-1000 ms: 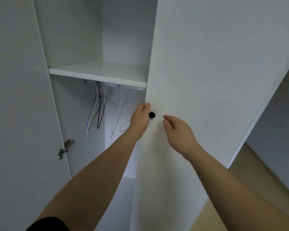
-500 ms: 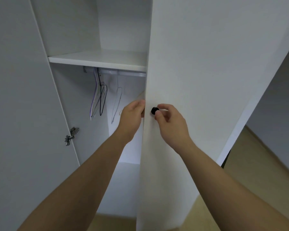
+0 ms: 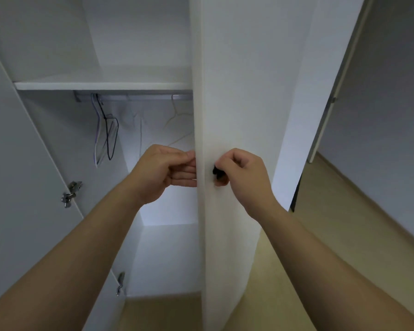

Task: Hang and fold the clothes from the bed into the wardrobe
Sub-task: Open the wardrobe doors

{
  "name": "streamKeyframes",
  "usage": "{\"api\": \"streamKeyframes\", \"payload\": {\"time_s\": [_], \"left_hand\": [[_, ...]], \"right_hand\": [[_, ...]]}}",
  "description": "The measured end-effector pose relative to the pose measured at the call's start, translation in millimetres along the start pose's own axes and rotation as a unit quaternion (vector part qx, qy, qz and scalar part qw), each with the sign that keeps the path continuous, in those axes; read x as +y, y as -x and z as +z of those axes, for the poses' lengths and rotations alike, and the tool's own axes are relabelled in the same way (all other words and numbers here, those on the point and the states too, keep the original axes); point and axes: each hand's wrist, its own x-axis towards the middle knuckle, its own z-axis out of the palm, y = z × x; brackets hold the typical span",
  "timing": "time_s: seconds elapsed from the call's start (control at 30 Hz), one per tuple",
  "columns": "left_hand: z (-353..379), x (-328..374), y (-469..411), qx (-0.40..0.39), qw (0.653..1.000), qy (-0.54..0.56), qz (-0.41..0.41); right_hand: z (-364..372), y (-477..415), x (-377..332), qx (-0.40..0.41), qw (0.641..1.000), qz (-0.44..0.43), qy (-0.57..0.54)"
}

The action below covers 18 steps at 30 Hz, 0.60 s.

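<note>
Task judged barely begun. The right hand [image 3: 244, 177] pinches the knob [image 3: 216, 171] of the wardrobe door [image 3: 237, 91]; the left hand [image 3: 163, 173] grips that door's edge. The hangers [image 3: 108, 137] on the rail [image 3: 141, 96] hang bare. Clothes and bed are out of view.

Bare forearms [image 3: 89, 247], left hand [image 3: 161, 172], right hand [image 3: 245, 175]

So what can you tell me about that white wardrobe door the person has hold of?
The door is a tall, plain white panel, smooth and matte like laminated board. It stands partly open, its thin edge turned toward the camera. A small round black knob sits near that edge; the right hand pinches it. The left hand grips the edge from the inner side, fingertips hidden behind it.
</note>
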Motion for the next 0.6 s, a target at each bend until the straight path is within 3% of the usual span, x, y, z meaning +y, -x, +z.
{"api": "streamKeyframes", "payload": {"time_s": [0.1,0.37,0.6], "left_hand": [[23,9,0,-0.081,0.996,-0.039,-0.013],[102,20,-17,-0.206,0.974,-0.069,-0.059],[175,14,-31,-0.239,0.969,-0.049,-0.051]], "right_hand": [[-27,15,-2,0.019,0.999,0.009,-0.025],[-97,39,-5,0.076,0.992,0.062,-0.073],[-157,50,0,0.131,0.981,0.08,-0.122]]}}
